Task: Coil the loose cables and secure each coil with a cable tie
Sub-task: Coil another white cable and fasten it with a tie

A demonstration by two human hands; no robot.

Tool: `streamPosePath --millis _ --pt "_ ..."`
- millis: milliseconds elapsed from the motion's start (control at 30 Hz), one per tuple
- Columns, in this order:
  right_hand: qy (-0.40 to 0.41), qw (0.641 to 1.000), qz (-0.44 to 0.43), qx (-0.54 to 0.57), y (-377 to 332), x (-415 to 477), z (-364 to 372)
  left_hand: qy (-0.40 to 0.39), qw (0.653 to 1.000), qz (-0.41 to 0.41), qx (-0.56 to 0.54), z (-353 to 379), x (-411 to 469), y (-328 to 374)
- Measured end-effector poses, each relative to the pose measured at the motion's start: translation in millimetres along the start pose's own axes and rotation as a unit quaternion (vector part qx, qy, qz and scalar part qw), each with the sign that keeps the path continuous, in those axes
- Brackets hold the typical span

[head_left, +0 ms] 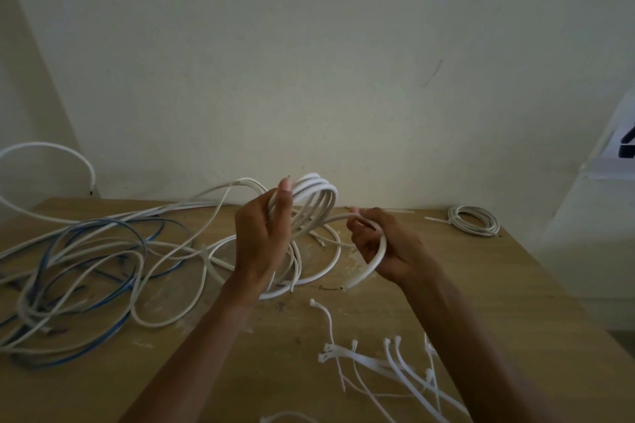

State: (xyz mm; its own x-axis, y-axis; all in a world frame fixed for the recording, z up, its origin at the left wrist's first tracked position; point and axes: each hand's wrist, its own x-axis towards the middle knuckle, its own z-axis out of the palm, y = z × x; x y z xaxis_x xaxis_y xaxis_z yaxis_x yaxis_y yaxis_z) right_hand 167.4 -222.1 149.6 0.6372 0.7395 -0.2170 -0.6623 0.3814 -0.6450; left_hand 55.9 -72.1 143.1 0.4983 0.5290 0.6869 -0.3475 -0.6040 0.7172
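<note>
While the left hand (264, 233) grips the white coil (314, 199) above the table (481, 285), the right hand (385, 244) curls round its free end; cable ties (378, 364) lie near right.

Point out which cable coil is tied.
The small white coil at the far right of the table, a tie tail sticking out; the thick coil in the left hand bears no tie.

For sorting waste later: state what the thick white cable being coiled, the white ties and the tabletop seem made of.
Thick white round cable: likely plastic-sheathed, smooth, matt; bends into even loops. Thin white cable ties: seemingly semi-translucent plastic, moulded square heads. Tan tabletop: wood or wood-look board, matt, pale scuffs; cannot tell which.
</note>
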Motion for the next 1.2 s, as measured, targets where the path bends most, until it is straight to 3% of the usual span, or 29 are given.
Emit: streamPosePath --millis 100,167,233,367,400,500,533,633,700,800,1033,1133,1200 --pt "0.056 0.980 -0.134 -0.134 13 -3 8 0.015 1.000 -0.011 -0.007 6 0 7" --pt "0.124 0.926 -0.247 -0.257 26 -5 14 -0.023 1.000 0.004 -0.011 11 -4 13" --pt "0.139 0.884 -0.320 -0.312 35 -5 16 -0.088 0.996 0.006 -0.021 17 -14 20" --pt "0.128 0.782 -0.444 -0.418 38 -4 9 -0.195 0.972 -0.096 -0.085 22 -18 25" --pt "0.136 0.751 -0.472 -0.441 36 -4 7 -0.212 0.951 -0.164 -0.153 18 -14 24" --pt "0.179 0.688 -0.515 -0.479 29 0 0 -0.259 0.834 -0.316 -0.371 6 -2 17" --pt "0.181 0.679 -0.518 -0.488 26 3 -2 -0.264 0.815 -0.326 -0.399 5 -1 14" --pt "0.101 0.712 -0.491 -0.491 22 8 -2 -0.268 0.787 -0.343 -0.438 5 2 12" --pt "0.071 0.710 -0.482 -0.509 20 10 -6 -0.269 0.775 -0.349 -0.452 5 3 10" --pt "0.065 0.688 -0.485 -0.536 16 9 -9 -0.267 0.779 -0.352 -0.445 6 2 7" --pt "0.088 0.592 -0.523 -0.607 9 8 -11 -0.220 0.795 -0.389 -0.411 17 -4 5" --pt "0.114 0.593 -0.515 -0.609 14 13 -15 -0.143 0.833 -0.391 -0.365 27 -10 10" --pt "0.119 0.595 -0.513 -0.607 19 14 -15 -0.097 0.879 -0.369 -0.287 33 -15 13"
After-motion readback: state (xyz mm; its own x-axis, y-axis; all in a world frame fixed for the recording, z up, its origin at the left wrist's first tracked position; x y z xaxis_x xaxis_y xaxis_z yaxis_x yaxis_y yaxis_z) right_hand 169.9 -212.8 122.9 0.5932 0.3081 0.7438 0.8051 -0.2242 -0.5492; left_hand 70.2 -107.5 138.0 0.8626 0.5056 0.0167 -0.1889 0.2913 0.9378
